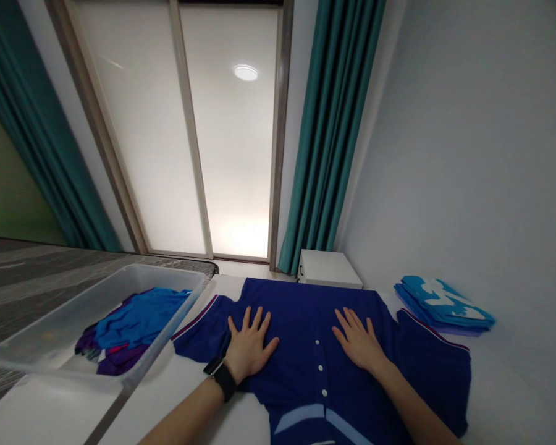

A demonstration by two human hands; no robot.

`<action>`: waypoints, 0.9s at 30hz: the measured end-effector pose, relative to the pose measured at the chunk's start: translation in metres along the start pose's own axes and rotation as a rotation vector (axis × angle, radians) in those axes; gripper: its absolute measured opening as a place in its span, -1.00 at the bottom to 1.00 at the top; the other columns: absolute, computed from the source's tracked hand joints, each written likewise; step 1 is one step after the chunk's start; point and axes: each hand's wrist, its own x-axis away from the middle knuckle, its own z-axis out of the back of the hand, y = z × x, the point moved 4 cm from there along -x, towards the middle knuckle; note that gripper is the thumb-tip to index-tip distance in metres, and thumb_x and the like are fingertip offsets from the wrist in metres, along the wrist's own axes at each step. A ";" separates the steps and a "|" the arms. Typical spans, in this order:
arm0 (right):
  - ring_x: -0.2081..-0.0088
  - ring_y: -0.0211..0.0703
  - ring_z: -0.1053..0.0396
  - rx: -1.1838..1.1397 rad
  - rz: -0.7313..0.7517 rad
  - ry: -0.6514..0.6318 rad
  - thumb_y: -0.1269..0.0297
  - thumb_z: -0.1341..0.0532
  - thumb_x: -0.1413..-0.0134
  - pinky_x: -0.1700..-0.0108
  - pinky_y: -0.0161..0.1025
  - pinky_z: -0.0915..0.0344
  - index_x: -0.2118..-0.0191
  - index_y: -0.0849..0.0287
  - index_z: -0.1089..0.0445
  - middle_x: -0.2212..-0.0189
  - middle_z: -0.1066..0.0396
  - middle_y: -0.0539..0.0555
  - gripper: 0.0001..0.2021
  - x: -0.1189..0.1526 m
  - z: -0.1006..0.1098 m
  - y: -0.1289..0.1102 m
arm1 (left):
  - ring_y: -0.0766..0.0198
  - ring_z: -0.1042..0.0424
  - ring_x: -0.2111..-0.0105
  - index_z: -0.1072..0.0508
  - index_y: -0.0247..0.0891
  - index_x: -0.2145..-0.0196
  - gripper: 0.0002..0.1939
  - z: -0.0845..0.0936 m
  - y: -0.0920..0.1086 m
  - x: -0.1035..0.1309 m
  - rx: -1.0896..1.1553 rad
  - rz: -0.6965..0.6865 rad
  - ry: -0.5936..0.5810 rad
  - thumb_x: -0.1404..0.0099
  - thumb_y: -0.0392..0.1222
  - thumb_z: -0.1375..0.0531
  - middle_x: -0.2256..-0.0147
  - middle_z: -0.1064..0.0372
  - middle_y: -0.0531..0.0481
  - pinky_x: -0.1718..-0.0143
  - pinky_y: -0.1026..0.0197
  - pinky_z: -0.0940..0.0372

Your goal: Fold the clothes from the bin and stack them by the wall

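Observation:
A dark blue short-sleeved shirt (296, 371) lies spread on the white table (176, 395), its white buttons facing up. Striped red-and-white trim edges both sleeves, and light blue bands cross the part nearest me. My left hand (250, 346) rests flat on the left side of the shirt, fingers spread, with a black watch on its wrist. Palm down on the right side lies my right hand (359, 340), its fingers also stretched out. Neither hand grips the cloth. The shirt's near end runs out of view at the bottom.
To the left stands a translucent plastic bin (167, 327) holding crumpled blue and purple clothes (139, 324). A stack of folded clothes (445, 303) sits at the right by the wall. Behind the table are a white cabinet (328, 269) and teal curtains (336, 136).

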 end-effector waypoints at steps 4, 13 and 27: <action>-0.40 -0.05 0.25 -0.076 0.179 0.012 -0.07 0.19 -0.33 -0.36 0.13 0.31 -0.39 0.11 0.07 -0.40 0.16 0.13 -0.37 0.013 0.007 -0.047 | -0.30 0.22 -0.35 -0.07 -0.13 -0.35 -0.32 0.003 -0.003 0.003 0.005 -0.008 0.006 -0.38 0.19 0.06 -0.37 0.13 -0.16 -0.12 -0.63 0.27; -0.40 0.06 0.28 -0.099 0.279 -0.006 -0.11 0.13 -0.32 -0.33 0.29 0.36 -0.39 -0.03 0.08 -0.40 0.23 0.06 -0.39 0.055 0.002 -0.085 | -0.29 0.22 -0.35 -0.05 -0.16 -0.36 -0.30 0.004 -0.005 0.012 0.014 -0.049 0.012 -0.38 0.19 0.05 -0.37 0.15 -0.17 -0.14 -0.61 0.27; -0.40 0.02 0.26 -0.107 0.355 -0.043 -0.11 0.13 -0.32 -0.35 0.24 0.34 -0.39 -0.05 0.08 -0.41 0.22 0.04 -0.40 0.065 0.008 -0.083 | -0.11 0.18 -0.36 -0.12 -0.16 -0.33 -0.38 0.015 0.001 0.033 0.042 -0.231 0.094 -0.43 0.15 0.07 -0.36 0.08 -0.19 -0.27 -0.41 0.36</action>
